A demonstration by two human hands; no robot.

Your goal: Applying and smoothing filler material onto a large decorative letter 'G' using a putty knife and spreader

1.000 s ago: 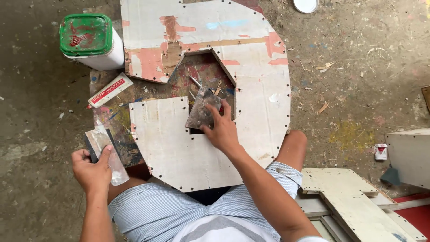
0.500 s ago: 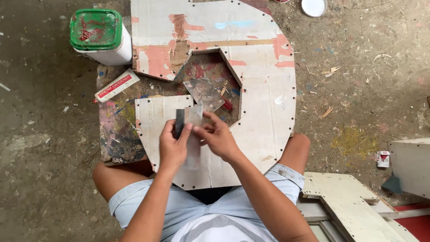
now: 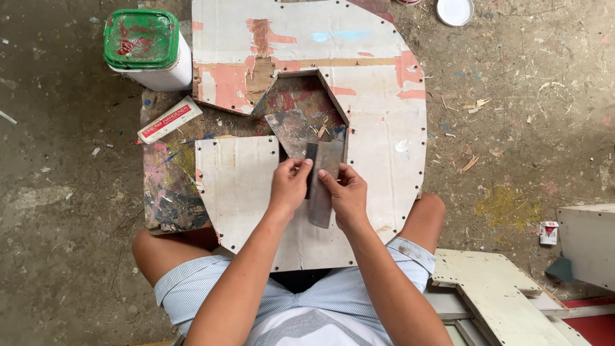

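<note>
A large white cut-out board with peeling pink patches lies on a paint-stained stool top in front of my knees. My left hand pinches a narrow dark scraper. The narrow scraper is set against a wide grey scraper blade, and my right hand grips that blade. Both hands meet over the board, just below its angular notch. Another flat grey blade lies in the notch among wood chips.
A white bucket with a green lid stands at the upper left, a white tube beside it. A white lid lies at the top. White wooden panels, a white box and a small red-and-white packet sit right.
My left hand came in from the lower left with its scraper. My right hand lifted the wide blade from the notch, and both tools now meet over the board.
</note>
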